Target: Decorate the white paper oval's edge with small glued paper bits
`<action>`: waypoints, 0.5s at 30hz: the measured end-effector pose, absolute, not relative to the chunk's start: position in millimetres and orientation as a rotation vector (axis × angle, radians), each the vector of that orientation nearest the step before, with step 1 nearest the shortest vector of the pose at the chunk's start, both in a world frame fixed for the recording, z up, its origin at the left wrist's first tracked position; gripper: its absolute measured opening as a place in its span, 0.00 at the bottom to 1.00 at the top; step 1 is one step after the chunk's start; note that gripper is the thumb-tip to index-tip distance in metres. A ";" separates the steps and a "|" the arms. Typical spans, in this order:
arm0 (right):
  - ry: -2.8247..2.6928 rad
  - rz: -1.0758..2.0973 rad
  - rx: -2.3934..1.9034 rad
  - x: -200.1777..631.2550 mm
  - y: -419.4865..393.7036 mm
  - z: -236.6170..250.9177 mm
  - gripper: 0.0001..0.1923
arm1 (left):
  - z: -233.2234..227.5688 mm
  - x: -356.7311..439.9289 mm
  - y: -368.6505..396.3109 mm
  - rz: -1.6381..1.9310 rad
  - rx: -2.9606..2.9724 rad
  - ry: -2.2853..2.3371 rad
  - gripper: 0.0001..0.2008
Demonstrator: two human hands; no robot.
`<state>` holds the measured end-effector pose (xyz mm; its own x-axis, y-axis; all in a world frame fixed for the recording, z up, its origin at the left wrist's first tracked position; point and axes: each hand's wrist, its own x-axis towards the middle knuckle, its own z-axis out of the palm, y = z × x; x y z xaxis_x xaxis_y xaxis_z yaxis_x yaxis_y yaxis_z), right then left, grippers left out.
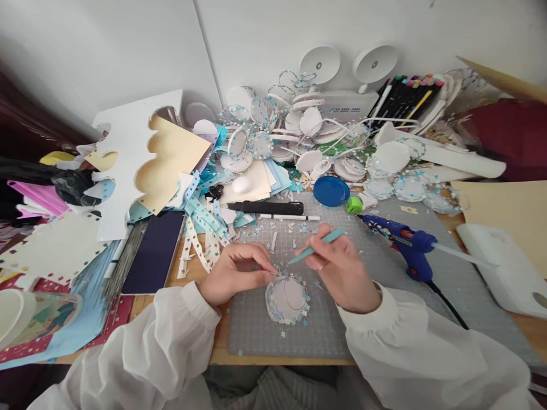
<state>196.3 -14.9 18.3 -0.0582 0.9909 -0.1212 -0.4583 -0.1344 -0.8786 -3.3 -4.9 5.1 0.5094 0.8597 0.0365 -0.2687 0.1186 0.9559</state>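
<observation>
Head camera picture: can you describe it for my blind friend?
The left hand pinches near the rim of a round white piece; the right hand holds a teal pointed tool. A blue glue gun lies to the right.

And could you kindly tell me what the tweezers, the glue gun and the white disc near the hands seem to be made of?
Turquoise tweezers: probably painted metal, as the tapered body is evenly coloured; plastic is possible.
Blue glue gun: likely hard plastic, slightly glossy, with a smooth moulded body.
White disc: perhaps thick card or foam, judging by its matte face.
</observation>
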 end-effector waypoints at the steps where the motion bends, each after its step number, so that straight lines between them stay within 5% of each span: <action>1: -0.750 1.490 -0.922 198.5 -13.2 18.8 0.15 | 4.5 -4.2 -4.5 0.914 1.169 0.624 0.02; 15: -1.307 1.114 -0.872 192.6 -28.8 10.2 0.05 | 0.5 -4.1 -5.1 0.859 1.132 0.700 0.02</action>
